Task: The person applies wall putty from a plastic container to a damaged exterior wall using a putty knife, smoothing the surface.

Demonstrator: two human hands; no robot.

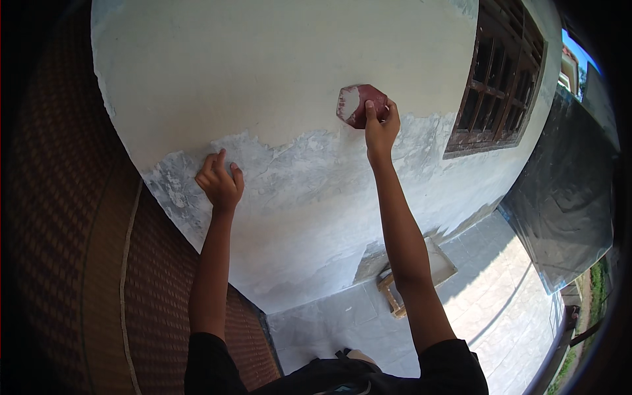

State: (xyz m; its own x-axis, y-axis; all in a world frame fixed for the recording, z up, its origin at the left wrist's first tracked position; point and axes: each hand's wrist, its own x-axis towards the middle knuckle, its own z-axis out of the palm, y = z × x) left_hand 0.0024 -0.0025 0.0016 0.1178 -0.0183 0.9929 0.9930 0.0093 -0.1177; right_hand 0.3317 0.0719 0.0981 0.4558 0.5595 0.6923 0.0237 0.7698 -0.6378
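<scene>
My right hand [380,135] grips a reddish-brown sanding pad [355,99] with a pale, dusty end, held against the cream wall [283,79] just left of the window. My left hand [219,181], lower and to the left, rests on or very near the grey, patchy plaster band [303,151] with its fingers apart and slightly curled, holding nothing.
A wooden barred window [494,92] is at upper right. Brown woven matting [79,230] lines the left. Below, a small wooden stool [396,299] and a pale board or tray [441,260] are on the tiled floor [507,316]. A dark sheet [559,191] hangs at right.
</scene>
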